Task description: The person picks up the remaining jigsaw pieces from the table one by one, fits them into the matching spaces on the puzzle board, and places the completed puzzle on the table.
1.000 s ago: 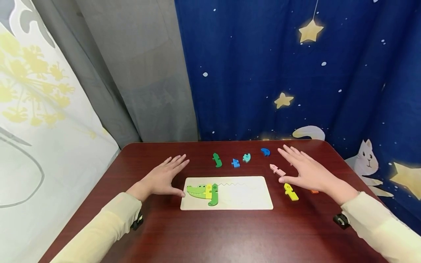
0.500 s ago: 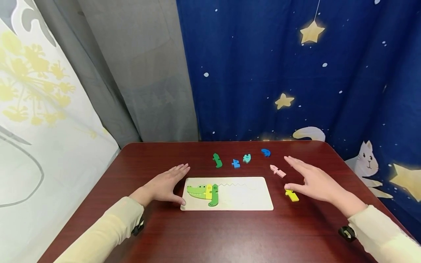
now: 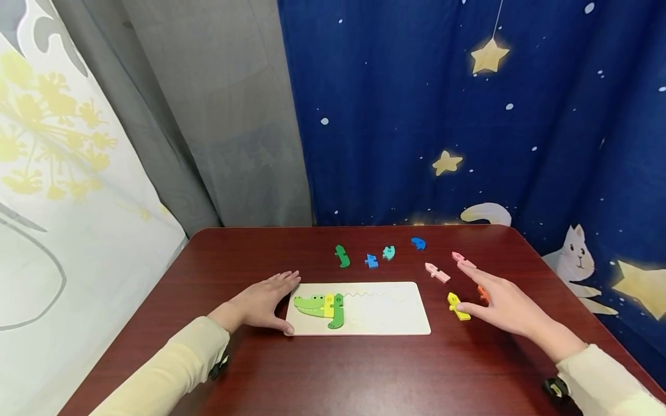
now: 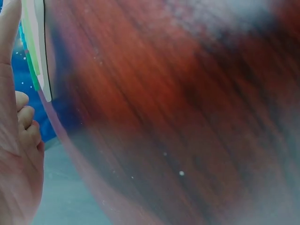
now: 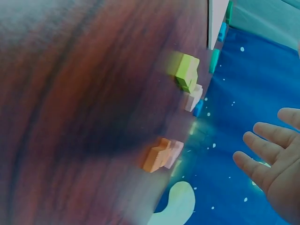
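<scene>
A pale puzzle board (image 3: 385, 315) lies mid-table. On its left part sit a light green crocodile head piece (image 3: 309, 306), a yellow piece and a green piece (image 3: 338, 313). My left hand (image 3: 257, 303) is at the board's left end, fingers extended, thumb at the near left corner. Over the right side hovers my right hand (image 3: 512, 303), fingers straight and apart, holding nothing. Its thumb is near a loose yellow piece (image 3: 459, 307); an orange piece (image 3: 483, 294) is partly hidden behind the hand. In the right wrist view, the right hand (image 5: 276, 164) is raised off the table.
Two pink pieces (image 3: 437, 273) lie right of the board. Behind it are a dark green piece (image 3: 341, 256), a blue piece (image 3: 371, 261), a teal piece (image 3: 388, 252) and a darker blue piece (image 3: 418, 244). Curtains (image 3: 385, 115) hang beyond the brown table (image 3: 333, 370).
My right hand has moved right and toward me, uncovering more of the yellow, orange and far pink pieces. My left hand has shifted slightly nearer to me along the board's left end.
</scene>
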Tool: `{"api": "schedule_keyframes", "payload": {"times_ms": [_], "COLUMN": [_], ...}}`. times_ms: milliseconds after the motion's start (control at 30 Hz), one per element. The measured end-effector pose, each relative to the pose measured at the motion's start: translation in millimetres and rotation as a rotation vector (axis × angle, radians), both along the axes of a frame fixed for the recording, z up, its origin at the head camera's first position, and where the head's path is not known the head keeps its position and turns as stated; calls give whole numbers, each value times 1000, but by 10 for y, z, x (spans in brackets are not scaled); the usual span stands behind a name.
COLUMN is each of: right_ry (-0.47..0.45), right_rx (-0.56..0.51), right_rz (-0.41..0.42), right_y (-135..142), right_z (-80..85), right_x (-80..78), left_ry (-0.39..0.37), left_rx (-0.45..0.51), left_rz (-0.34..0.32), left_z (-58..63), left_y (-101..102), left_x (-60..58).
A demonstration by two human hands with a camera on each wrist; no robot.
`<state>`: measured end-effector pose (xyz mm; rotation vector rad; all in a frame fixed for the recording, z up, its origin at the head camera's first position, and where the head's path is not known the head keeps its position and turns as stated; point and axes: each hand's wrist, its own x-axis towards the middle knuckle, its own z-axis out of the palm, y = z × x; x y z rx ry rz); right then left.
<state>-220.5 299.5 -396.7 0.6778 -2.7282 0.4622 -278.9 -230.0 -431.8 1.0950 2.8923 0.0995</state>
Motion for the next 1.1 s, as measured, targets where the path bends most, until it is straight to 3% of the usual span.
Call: {"api": "schedule_keyframes", "payload": {"times_ms": [500, 1100], "right_ry": [-84, -192], "right_rx": [-66, -171], "right_rz": [-92, -129], "right_y": [18, -6], "right_z": [-142, -277], "right_x": [83, 100], "left_ry": [-12, -21], "left_rx": [-34, -28], "left_rz": [8, 2], "left_z": [-69, -106], "left_y": [-20, -38], "left_x": [-16, -41]}}
